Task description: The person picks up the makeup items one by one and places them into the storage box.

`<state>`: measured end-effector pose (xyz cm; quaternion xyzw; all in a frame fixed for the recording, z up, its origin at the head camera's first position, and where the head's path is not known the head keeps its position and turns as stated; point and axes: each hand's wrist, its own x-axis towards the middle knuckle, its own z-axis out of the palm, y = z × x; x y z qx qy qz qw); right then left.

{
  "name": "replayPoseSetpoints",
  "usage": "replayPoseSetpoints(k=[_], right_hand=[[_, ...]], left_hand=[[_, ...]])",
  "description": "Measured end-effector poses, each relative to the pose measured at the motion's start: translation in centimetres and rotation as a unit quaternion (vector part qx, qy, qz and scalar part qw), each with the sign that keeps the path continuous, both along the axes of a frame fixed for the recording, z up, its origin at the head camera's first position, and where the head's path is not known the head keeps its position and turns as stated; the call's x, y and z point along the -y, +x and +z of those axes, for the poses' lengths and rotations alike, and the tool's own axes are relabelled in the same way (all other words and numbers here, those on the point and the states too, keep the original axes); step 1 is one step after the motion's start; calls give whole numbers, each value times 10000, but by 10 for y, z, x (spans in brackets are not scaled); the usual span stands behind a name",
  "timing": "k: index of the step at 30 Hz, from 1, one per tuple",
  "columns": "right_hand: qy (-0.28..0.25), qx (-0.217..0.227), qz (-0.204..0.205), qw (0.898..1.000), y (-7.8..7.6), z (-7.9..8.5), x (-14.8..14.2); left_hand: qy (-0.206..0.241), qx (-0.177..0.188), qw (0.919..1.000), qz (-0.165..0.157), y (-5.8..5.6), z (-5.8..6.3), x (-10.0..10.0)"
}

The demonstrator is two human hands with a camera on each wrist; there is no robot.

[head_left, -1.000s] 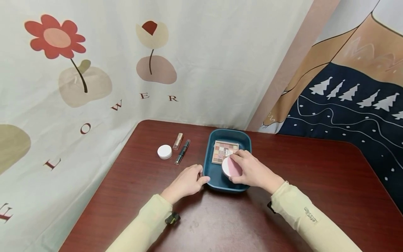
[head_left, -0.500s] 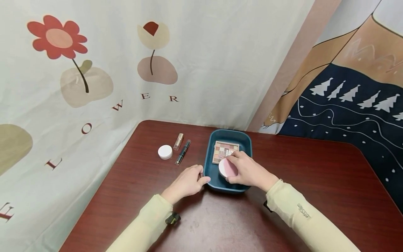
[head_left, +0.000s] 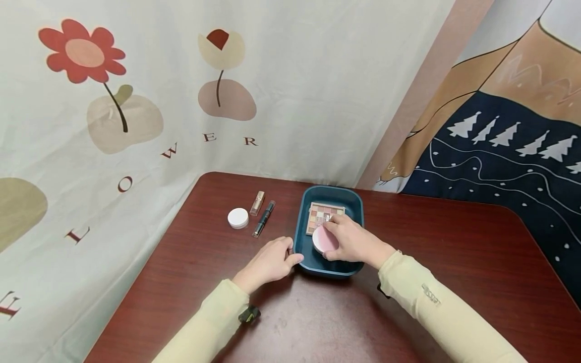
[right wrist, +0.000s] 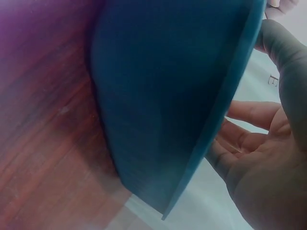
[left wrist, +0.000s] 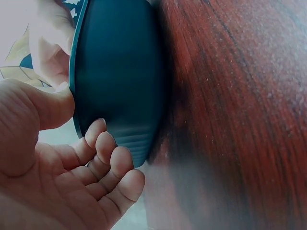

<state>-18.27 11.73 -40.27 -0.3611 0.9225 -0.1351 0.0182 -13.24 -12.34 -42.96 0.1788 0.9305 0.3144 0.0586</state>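
In the head view, my right hand (head_left: 356, 242) grips a round pink-and-white powder compact (head_left: 323, 241) inside a dark blue tray (head_left: 317, 269). Behind the compact, an eyeshadow palette (head_left: 316, 216) lies in the tray, partly covered by that hand. My left hand (head_left: 271, 259) holds the tray's left rim. The left wrist view shows its thumb (left wrist: 55, 108) on the rim and its curled fingers along the outer wall. From the right wrist, the tray's side wall (right wrist: 158, 105) hides the compact, and the right hand (right wrist: 268, 148) reaches over the rim.
Left of the tray on the reddish-brown table (head_left: 454, 252) lie a white round jar (head_left: 238, 218), a gold lipstick tube (head_left: 257, 203) and a dark slim cosmetic tube (head_left: 264, 220). A printed curtain (head_left: 295, 101) hangs behind the table's far edge.
My right hand has moved the compact a little leftward within the tray, toward the palette's near edge. The left hand stays on the rim, and the tray has not shifted.
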Motion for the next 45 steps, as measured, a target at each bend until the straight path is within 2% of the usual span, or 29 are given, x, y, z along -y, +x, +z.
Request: replayPoseSetpoints(k=[14, 35, 45], right_hand=[[432, 580, 101, 9973, -7, 7, 13], [824, 431, 494, 9944, -16, 7, 29], [932, 619, 576, 9921, -15, 4, 36]], left_hand=[[-43, -36, 10000, -41, -1, -2, 1], [-2, 101, 9999, -20, -1, -2, 1], [1, 92, 10000, -22, -2, -3, 1]])
